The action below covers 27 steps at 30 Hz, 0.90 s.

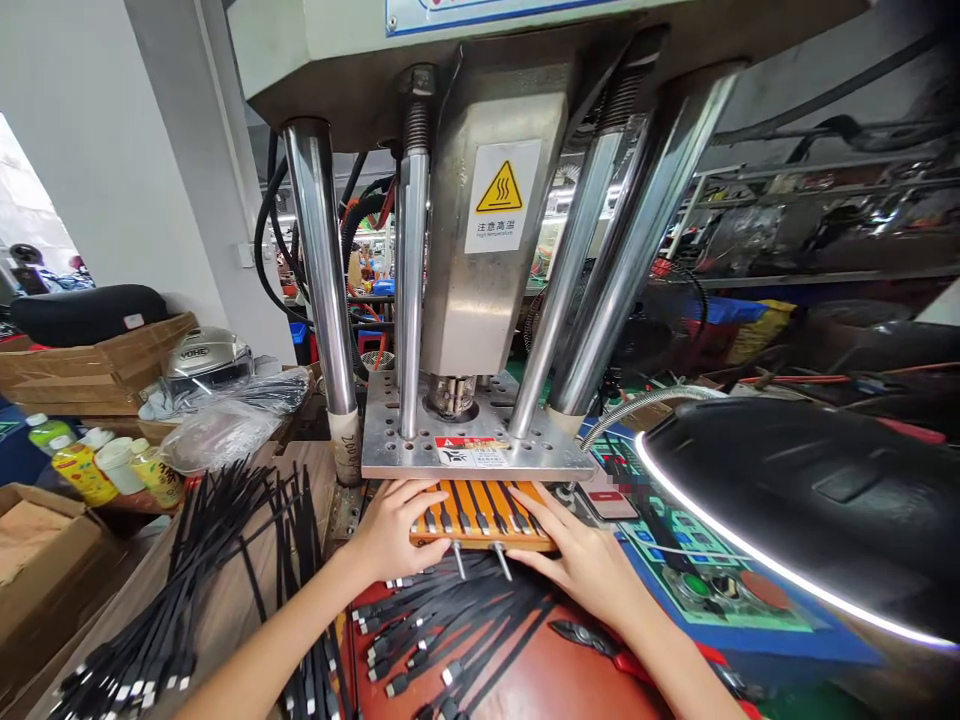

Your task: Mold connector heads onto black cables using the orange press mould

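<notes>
An orange slotted mould block (442, 541) lies under the metal plate of a press (397, 461). Several black cables with metal connectors lie side by side in its slots, and two metal pins (459, 562) stick out of its front. My left hand (390, 530) grips the block's left end, fingers on top and thumb at the front edge. At the right end, my right hand (585, 555) holds it the same way. The back of the block is hidden beneath the plate. Below the block, a loose pile of black USB cables (480, 610) lies on the red surface.
More black cables (225, 530) are heaped on the left bench. Red-handled pliers (592, 640) lie near my right forearm. A control box with green (696, 585) and red buttons sits at right, near a lit ring lamp (720, 540). Steel columns (321, 270) flank the press.
</notes>
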Tool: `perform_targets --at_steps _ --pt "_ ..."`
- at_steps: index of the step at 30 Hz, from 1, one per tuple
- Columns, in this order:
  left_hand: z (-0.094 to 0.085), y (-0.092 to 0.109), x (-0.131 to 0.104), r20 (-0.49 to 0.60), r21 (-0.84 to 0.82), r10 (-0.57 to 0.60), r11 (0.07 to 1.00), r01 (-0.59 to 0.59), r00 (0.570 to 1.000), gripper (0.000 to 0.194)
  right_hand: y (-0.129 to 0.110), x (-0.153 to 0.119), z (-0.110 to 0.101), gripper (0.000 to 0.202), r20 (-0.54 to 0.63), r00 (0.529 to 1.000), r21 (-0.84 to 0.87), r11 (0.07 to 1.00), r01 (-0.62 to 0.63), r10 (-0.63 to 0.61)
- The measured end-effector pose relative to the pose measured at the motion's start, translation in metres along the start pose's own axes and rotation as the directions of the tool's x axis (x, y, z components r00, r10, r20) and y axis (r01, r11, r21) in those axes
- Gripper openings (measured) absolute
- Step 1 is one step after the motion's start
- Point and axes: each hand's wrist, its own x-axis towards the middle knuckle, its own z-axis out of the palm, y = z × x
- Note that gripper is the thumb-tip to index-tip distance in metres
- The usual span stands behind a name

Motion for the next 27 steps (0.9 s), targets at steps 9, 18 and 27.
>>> perform_targets --at_steps 9,18,27 --pt "0.000 -0.002 0.000 0.020 -0.001 -0.001 1.000 0.001 1.000 0.048 -0.003 0.001 -0.003 0.055 0.012 1.000 -0.016 1.000 -0.014 0.015" --pt "-0.001 -0.001 0.001 0.026 0.001 -0.016 1.000 0.016 1.000 0.048 -0.008 0.004 -0.010 0.053 0.033 0.999 0.005 1.000 -0.030 0.029" --pt "-0.003 0.002 0.001 0.033 0.016 -0.026 1.000 0.026 0.999 0.046 -0.008 0.004 -0.013 0.057 0.042 0.999 0.010 1.000 -0.020 0.020"
